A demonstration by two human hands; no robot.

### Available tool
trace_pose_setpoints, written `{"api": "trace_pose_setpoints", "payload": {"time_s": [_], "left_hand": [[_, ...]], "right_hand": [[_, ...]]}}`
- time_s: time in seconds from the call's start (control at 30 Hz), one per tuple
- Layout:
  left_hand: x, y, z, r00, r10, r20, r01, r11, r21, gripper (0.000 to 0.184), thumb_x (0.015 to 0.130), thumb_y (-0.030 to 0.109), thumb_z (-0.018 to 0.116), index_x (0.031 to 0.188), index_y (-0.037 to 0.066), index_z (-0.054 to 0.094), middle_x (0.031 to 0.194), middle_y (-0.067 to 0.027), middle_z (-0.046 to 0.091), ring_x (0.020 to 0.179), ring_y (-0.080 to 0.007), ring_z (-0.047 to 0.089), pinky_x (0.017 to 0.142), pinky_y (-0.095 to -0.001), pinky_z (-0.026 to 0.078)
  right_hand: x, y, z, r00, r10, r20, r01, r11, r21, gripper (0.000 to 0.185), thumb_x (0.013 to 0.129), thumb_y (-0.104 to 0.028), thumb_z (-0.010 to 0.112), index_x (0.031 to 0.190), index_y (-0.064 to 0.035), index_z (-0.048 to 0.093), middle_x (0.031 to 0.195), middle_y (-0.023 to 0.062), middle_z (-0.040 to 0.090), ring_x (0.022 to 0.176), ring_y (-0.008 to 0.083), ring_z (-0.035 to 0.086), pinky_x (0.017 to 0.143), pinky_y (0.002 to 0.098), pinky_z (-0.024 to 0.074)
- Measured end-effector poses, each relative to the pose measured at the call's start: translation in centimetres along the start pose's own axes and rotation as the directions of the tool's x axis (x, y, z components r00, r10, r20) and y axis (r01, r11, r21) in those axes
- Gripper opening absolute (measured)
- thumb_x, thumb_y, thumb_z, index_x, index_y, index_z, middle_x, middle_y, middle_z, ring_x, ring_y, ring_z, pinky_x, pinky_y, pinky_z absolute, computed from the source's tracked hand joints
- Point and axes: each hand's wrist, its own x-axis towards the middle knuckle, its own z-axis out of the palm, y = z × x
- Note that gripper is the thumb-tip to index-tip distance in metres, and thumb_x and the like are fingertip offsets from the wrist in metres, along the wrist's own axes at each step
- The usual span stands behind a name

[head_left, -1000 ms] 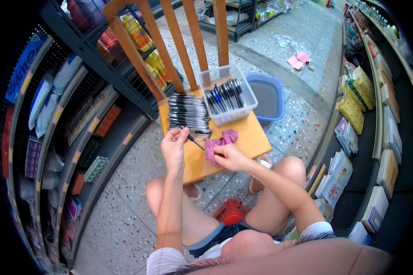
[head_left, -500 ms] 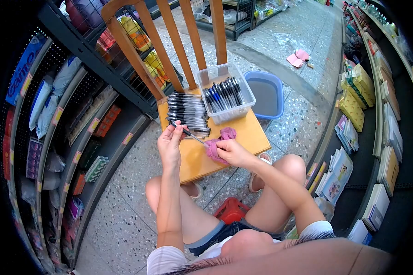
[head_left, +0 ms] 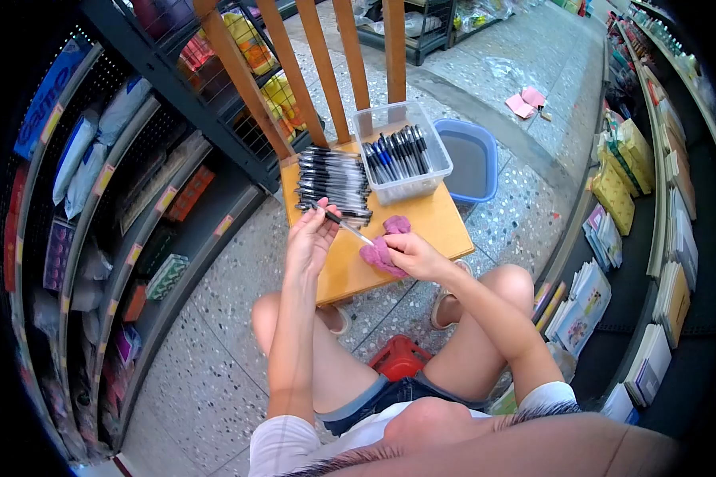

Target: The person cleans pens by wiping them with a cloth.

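My left hand [head_left: 312,237] pinches a pen [head_left: 347,226] by its black end, with the clear barrel slanting down to the right. At the pen's other end, my right hand [head_left: 415,256] is closed on a crumpled purple-pink cloth [head_left: 380,254]. Cloth and pen tip meet just left of my right fingers. Beyond my left hand, a row of clear, black-capped pens [head_left: 332,180] lies side by side on the wooden chair [head_left: 350,275]. A clear plastic box [head_left: 410,188] stands to their right, holding several black pens and a blue one.
Behind the chair's right side, a blue basin [head_left: 489,171] of greyish water sits on the floor. Stocked shelves curve along the left [head_left: 155,314] and right [head_left: 648,262]. A red stool [head_left: 402,359] is beneath me. Pink paper [head_left: 525,102] lies farther off.
The view has shifted slightly, so the chair and its items appear a little farther right. My left fingers have opened out somewhat around the pen. My right hand still grips the cloth.
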Motion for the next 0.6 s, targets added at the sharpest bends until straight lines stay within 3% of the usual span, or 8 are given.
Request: {"api": "trace_pose_setpoints", "payload": {"time_s": [0.03, 0.17, 0.27, 0.4, 0.6], "left_hand": [[0.0, -0.1, -0.1, 1.000, -0.025, 0.001, 0.025, 1.000, -0.016, 0.026, 0.089, 0.009, 0.054, 0.114, 0.002, 0.051, 0.100, -0.0106, 0.062, 0.090, -0.0177, 0.061, 0.081, -0.0288, 0.048], [-0.3, -0.2, 0.8, 0.993, 0.117, 0.006, -0.117, 0.992, 0.049, 0.025, 0.090, 0.008, 0.053, 0.113, 0.001, 0.051, 0.100, -0.0102, 0.062, 0.089, -0.0170, 0.060, 0.081, -0.0284, 0.048], [-0.7, -0.4, 1.4, 0.958, 0.280, 0.058, -0.286, 0.945, 0.158, 0.024, 0.090, 0.009, 0.052, 0.112, 0.000, 0.052, 0.099, -0.0096, 0.062, 0.089, -0.0157, 0.060, 0.080, -0.0273, 0.048], [-2.5, -0.2, 4.0, 0.902, 0.421, 0.101, -0.426, 0.824, 0.374, 0.022, 0.091, 0.010, 0.051, 0.110, -0.002, 0.052, 0.097, -0.0089, 0.063, 0.089, -0.0135, 0.060, 0.079, -0.0256, 0.047], [-2.2, -0.7, 3.5, 0.895, 0.437, 0.083, -0.432, 0.810, 0.397, 0.021, 0.092, 0.010, 0.050, 0.109, -0.002, 0.053, 0.096, -0.0083, 0.063, 0.088, -0.0118, 0.060, 0.078, -0.0245, 0.047]], "right_hand": [[-0.2, 0.0, 0.1, 0.999, -0.040, -0.018, 0.039, 0.998, -0.057, 0.024, 0.093, -0.016, 0.047, 0.077, -0.0015, 0.058, 0.060, -0.0046, 0.048, 0.053, 0.0040, 0.039, 0.048, 0.0221, 0.0326], [-0.2, 0.6, -1.1, 0.972, -0.229, -0.058, 0.192, 0.907, -0.376, 0.016, 0.090, -0.009, 0.047, 0.084, -0.0007, 0.059, 0.062, -0.0026, 0.048, 0.059, 0.0049, 0.043, 0.051, 0.0246, 0.0364], [-0.2, 0.7, -1.1, 0.960, -0.180, -0.214, 0.070, 0.895, -0.440, 0.016, 0.087, -0.009, 0.048, 0.077, 0.0013, 0.055, 0.057, 0.0038, 0.046, 0.055, 0.0080, 0.042, 0.050, 0.0283, 0.0368], [0.0, 0.4, -1.0, 0.935, -0.209, -0.287, 0.042, 0.867, -0.496, 0.018, 0.084, -0.012, 0.051, 0.074, 0.0016, 0.055, 0.060, 0.0163, 0.052, 0.050, 0.0212, 0.049, 0.050, 0.0344, 0.0388], [-0.4, -0.1, -1.1, 0.944, -0.148, -0.295, -0.030, 0.852, -0.523, 0.020, 0.083, -0.013, 0.052, 0.071, 0.0026, 0.055, 0.059, 0.0200, 0.051, 0.049, 0.0270, 0.053, 0.048, 0.0367, 0.0388]]}}
